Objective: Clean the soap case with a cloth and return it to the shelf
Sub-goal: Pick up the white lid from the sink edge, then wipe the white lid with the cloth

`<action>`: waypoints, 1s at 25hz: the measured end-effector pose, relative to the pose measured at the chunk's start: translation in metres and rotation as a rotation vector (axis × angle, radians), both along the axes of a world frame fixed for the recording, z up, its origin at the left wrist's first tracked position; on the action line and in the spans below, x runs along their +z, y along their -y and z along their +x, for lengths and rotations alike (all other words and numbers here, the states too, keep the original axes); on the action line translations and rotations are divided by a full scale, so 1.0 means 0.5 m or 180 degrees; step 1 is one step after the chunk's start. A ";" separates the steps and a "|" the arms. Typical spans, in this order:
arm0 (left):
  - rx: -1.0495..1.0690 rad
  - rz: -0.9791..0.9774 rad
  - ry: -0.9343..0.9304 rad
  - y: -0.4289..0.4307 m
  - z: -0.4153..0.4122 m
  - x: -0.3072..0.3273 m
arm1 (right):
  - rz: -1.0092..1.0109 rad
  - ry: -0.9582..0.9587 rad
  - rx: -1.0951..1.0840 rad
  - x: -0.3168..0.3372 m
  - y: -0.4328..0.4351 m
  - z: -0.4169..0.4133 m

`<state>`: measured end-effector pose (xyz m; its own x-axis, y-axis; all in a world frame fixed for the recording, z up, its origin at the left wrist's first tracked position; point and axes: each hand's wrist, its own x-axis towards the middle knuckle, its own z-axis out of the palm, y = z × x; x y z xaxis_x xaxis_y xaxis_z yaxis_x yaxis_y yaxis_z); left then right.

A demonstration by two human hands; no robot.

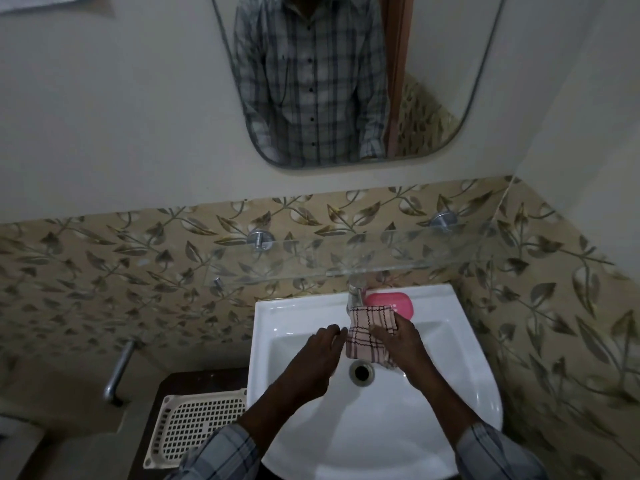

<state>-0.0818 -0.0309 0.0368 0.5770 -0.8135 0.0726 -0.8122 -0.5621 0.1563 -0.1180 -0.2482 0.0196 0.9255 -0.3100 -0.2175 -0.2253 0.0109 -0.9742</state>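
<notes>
A person stands at a white washbasin (273, 306) fixed in a corner tiled with a leaf pattern. The right hand (398, 341) reaches over the bowl and holds a pink checked cloth (365, 336). Its grip is closed on the fabric, with the thumb lying across the front and the cloth hanging in a folded bunch above the drain (362, 372). Whether anything is wrapped inside the cloth cannot be told.

The left hand (318, 358) is released. Its fingers are loosely extended and hold nothing, and the fingertips are right at the cloth's left edge.

On the basin's back ledge, just right of the chrome tap (355, 294) and just behind the cloth, lies a pink oval object (391, 303). It may be the soap case or a bar of soap; the view does not settle which.

A clear glass shelf (381, 266) on two round metal mounts runs along the wall above the tap, with a mirror (433, 81) higher up reflecting a checked shirt. To the left of the basin, a white perforated plastic tray (201, 424) rests on a dark bench (180, 382).
</notes>
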 end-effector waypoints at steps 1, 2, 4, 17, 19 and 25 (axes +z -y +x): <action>-0.0119 0.0067 0.0182 0.008 0.002 0.005 | 0.0149 0.0004 -0.0044 -0.003 0.003 -0.005; -0.0212 0.0122 0.0336 0.012 0.004 0.008 | 0.0400 0.0007 -0.0082 -0.008 0.006 -0.009; -0.0318 0.0259 0.0497 0.017 0.006 0.010 | 0.0970 0.0023 -0.0076 -0.014 0.011 -0.020; 0.0344 -0.0086 -0.0083 -0.007 0.037 0.010 | 0.1847 -0.0071 -0.0181 -0.009 0.032 -0.043; 0.0726 -0.0579 -0.0611 -0.017 0.039 0.004 | 0.2012 -0.0143 -0.0214 -0.003 0.030 -0.044; 0.1491 -0.0912 -0.1226 -0.037 0.034 -0.033 | 0.2082 -0.0369 -0.0323 0.023 0.020 -0.028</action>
